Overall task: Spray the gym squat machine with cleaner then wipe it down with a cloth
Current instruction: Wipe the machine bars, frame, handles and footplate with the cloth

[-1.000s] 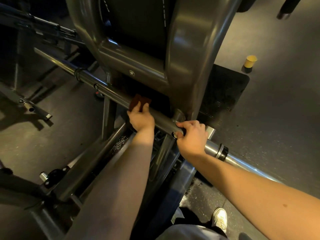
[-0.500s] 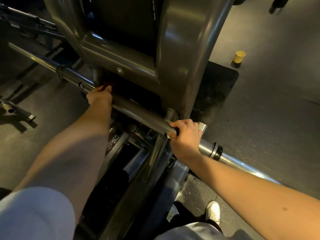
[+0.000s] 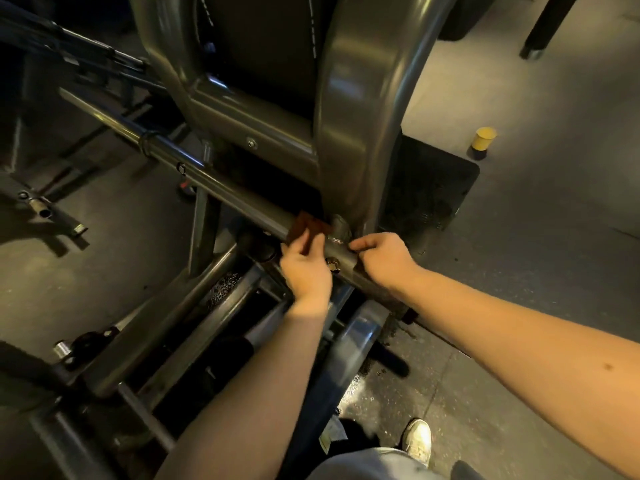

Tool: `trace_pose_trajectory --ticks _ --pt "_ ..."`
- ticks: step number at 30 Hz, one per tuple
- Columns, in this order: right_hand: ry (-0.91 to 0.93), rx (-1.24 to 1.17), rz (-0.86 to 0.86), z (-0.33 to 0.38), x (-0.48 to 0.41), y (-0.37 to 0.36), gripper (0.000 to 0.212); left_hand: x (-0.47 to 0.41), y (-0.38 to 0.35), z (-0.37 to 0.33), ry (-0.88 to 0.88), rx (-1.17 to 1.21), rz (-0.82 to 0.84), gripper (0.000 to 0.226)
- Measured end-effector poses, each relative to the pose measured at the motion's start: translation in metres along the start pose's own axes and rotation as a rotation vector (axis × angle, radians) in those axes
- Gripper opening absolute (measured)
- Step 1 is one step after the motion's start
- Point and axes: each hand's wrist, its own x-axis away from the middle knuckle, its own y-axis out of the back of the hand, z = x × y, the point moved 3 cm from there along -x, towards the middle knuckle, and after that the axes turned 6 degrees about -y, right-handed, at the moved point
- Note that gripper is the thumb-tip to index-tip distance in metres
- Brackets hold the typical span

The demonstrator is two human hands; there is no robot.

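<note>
grey gym floor [image 3: 519,237] beneath squat machine [image 3: 349,133]. left hand [image 3: 304,268] fingers pinch brown cloth [image 3: 306,227] against crossbar [image 3: 221,188], which runs away up-left; right hand [image 3: 384,258] grips crossbar just beside.
</note>
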Motion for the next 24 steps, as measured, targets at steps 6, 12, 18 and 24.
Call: trace_pose_trajectory --ticks 6,12,18,24 --pt "0.008 0.036 0.040 -0.018 0.010 0.018 0.024 0.081 -0.017 0.014 -0.081 -0.025 0.186 0.028" --pt "0.133 0.190 0.090 -0.018 0.011 0.015 0.030 0.049 0.013 0.012 -0.104 -0.081 0.062 0.022" --pt "0.139 0.180 0.015 -0.024 0.013 0.008 0.037 0.034 0.028 0.032 -0.095 -0.286 0.202 0.022" --pt "0.172 0.197 0.007 -0.030 0.010 0.004 0.037 0.035 0.045 0.073 -0.020 -0.627 0.313 0.028"
